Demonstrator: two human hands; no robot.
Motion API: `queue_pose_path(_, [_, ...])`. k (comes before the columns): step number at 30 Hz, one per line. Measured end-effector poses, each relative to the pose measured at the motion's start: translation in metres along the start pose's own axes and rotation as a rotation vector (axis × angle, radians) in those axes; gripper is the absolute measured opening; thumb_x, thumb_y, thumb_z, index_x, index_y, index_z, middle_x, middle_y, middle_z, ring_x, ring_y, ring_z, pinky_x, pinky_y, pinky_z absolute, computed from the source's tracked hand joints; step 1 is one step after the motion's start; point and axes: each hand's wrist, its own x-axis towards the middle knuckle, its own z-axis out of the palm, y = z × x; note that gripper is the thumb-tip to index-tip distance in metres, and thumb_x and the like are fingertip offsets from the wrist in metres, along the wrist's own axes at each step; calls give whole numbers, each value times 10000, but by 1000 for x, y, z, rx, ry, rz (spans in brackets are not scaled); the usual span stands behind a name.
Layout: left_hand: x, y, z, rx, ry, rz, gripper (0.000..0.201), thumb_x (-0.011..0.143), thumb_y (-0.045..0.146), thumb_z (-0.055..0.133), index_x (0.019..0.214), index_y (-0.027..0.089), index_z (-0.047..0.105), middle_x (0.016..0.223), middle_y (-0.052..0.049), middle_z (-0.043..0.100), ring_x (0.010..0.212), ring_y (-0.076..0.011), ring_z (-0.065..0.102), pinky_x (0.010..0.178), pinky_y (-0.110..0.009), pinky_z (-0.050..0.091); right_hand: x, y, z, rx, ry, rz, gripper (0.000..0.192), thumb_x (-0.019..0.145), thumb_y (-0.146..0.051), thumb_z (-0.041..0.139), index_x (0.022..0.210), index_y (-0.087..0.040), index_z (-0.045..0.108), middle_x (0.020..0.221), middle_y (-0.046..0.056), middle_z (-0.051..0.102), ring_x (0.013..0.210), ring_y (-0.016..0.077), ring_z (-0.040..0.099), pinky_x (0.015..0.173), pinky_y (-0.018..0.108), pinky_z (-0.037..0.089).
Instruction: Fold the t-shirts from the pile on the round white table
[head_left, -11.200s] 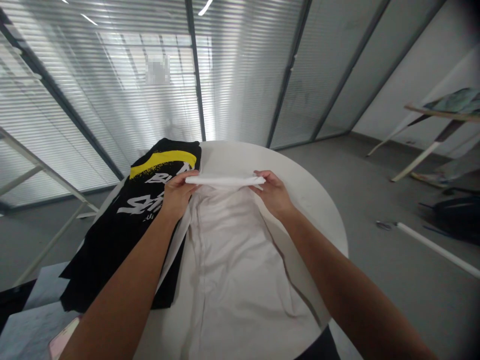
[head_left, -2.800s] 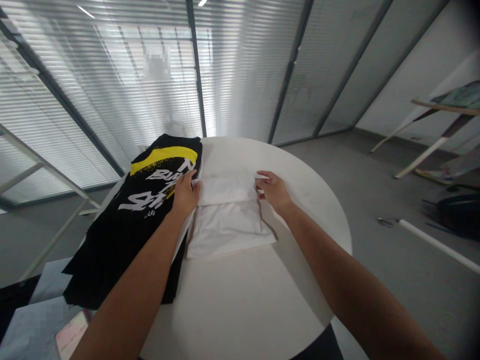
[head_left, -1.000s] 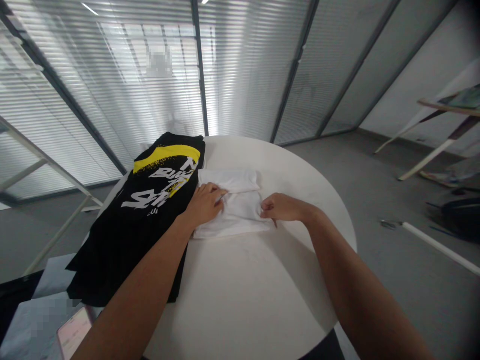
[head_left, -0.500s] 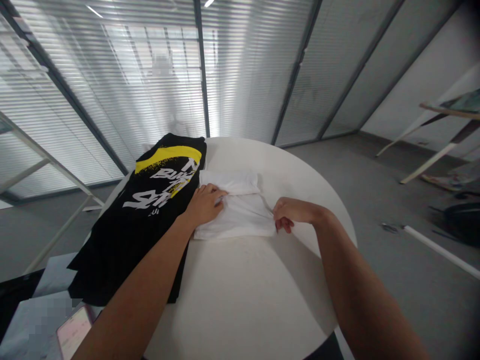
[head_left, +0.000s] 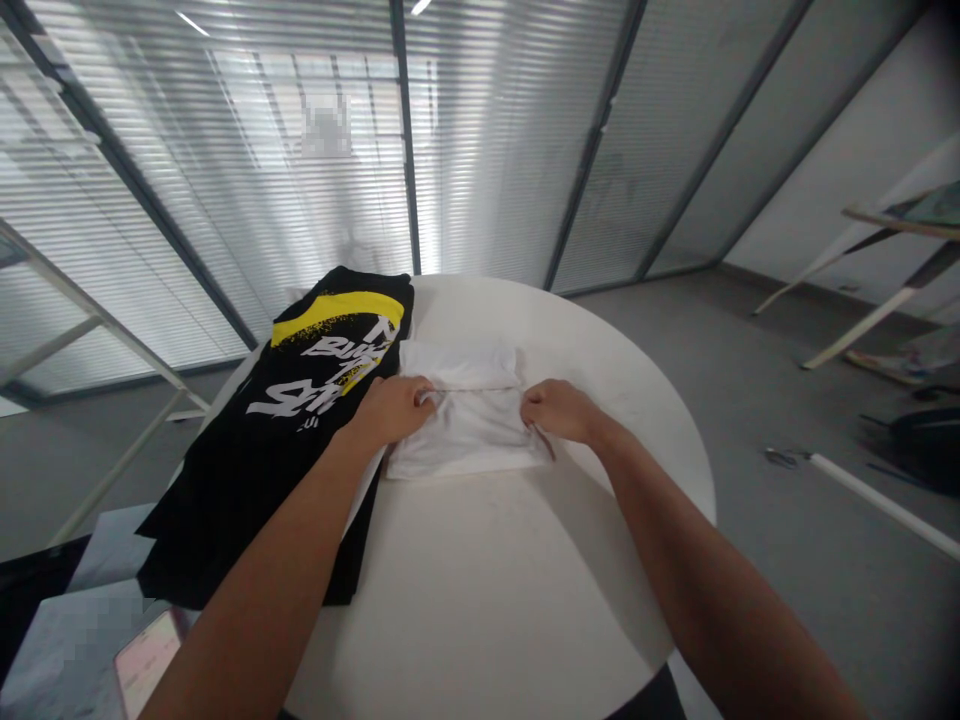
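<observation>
Two edges of the folded white garment (head_left: 474, 420) were pinched upon the round worktop (head_left: 480, 580): at nine o'clock by the left hand (head_left: 391, 408), at three o'clock by the right hand (head_left: 561, 408), equally near; the fold line (head_left: 476, 389) ran between them.

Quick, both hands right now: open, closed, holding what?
Left hand: closed, pinching the folded white garment near its left edge.
Right hand: closed, pinching the garment's right edge.

One table (head_left: 480, 590) bears one white cloth (head_left: 472, 430) and one black clothes pile (head_left: 255, 470), one left hand (head_left: 391, 410) and one right hand (head_left: 561, 408) above it, one phone (head_left: 154, 655) to its left.
</observation>
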Motion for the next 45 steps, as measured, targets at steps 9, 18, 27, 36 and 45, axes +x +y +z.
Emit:
queue_pose_path(9, [14, -17, 20, 37, 375, -326, 428, 898, 328, 422, 1256, 141, 565, 1083, -143, 679, 1066, -290, 595, 949, -412, 417, 20, 6, 21, 147, 359, 31, 471, 932, -344, 431, 1390, -258, 498, 1152, 68, 696, 1056, 252, 612, 901, 370, 433])
queue_pose_path(18, [24, -21, 26, -41, 245, -353, 464, 903, 404, 435, 1336, 263, 526, 1207, -102, 661, 1223, -342, 494, 1024, -539, 325, 27, 7, 29, 248, 372, -2, 329, 933, -332, 449, 1194, -259, 636, 1150, 46, 696, 1119, 243, 591, 978, 413, 399])
queue_pose_path(27, [25, -25, 17, -379, 346, -353, 326, 886, 304, 412, 1160, 231, 571, 910, -27, 711, 895, -198, 655, 861, -359, 465, 32, 16, 31, 427, 465, 71, 304, 789, -243, 491, 1056, -194, 628, 873, 32, 699, 809, 189, 633, 773, 307, 465])
queue_pose_path(36, [19, -15, 21, -50, 252, -369, 396, 885, 442, 454, 1213, 241, 550, 1026, -100, 697, 1114, -324, 578, 1008, -539, 328, 28, 10, 27, 230, 391, 154, 488, 858, -350, 504, 1326, -218, 549, 1164, 91, 679, 1114, 277, 579, 987, 448, 395])
queue_pose_path(45, [29, -27, 29, -789, 444, -249, 733, 701, 238, 662, 1383, 193, 396, 828, -30, 666, 801, -213, 634, 813, -386, 470, 46, 22, 37, 837, 547, -9, 590, 686, -182, 604, 1272, -164, 540, 883, 29, 658, 798, 162, 618, 786, 326, 497])
